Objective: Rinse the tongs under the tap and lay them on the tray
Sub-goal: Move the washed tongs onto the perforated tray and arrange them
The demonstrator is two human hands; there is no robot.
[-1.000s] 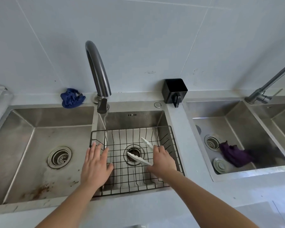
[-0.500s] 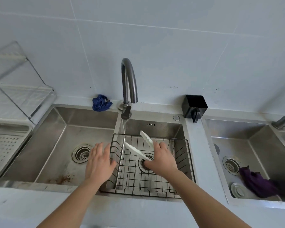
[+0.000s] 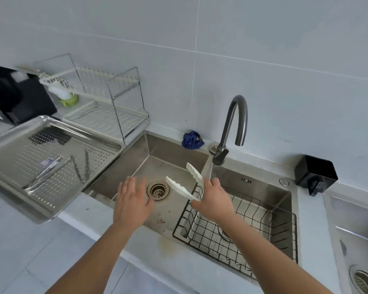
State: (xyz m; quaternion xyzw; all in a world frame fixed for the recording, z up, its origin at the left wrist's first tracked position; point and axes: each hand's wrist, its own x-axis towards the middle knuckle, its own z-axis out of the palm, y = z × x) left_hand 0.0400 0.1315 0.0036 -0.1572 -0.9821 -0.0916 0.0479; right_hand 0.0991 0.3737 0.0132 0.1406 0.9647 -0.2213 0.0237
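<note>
Left hand [image 3: 131, 200] hovered over the left basin [image 3: 157, 149], fingers straight and spread, grasping nothing. Right hand [image 3: 212, 200] gripped the white tongs [image 3: 185, 185] by the joined end. Their arms stood apart above the basin, just left of the basket [image 3: 242, 236], with the tips aimed at the tray [image 3: 106, 143]. Judged: angled so for carrying left. The tray held utensils [image 3: 47, 172]; a label there was too blurred to read. A thin stream appeared to fall from the tap [image 3: 234, 124].
</note>
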